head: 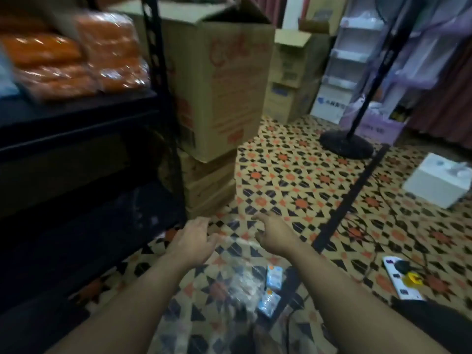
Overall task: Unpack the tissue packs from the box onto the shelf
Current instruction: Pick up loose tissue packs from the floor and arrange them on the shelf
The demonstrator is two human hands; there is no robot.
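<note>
My left hand (pixel 195 237) and my right hand (pixel 274 232) reach out low over the patterned floor. A clear plastic wrap (pixel 237 272) stretches between them, and each hand seems to pinch its top edge. The wrap hangs down toward me. Two small blue tissue packs (pixel 273 275) lie at its lower right, though I cannot tell whether they are inside it or on the floor. On my left stands the black metal shelf (pixel 76 108), carrying orange wrapped packs (pixel 76 54). A tall open cardboard box (pixel 224 80) stands just right of the shelf post, on top of flatter boxes.
More cardboard boxes (pixel 291 72) are stacked at the back. A black fan stand (pixel 346 144) and a dark strip run across the floor on the right. A white box (pixel 436 180) and a white power strip (pixel 403 277) lie at the far right.
</note>
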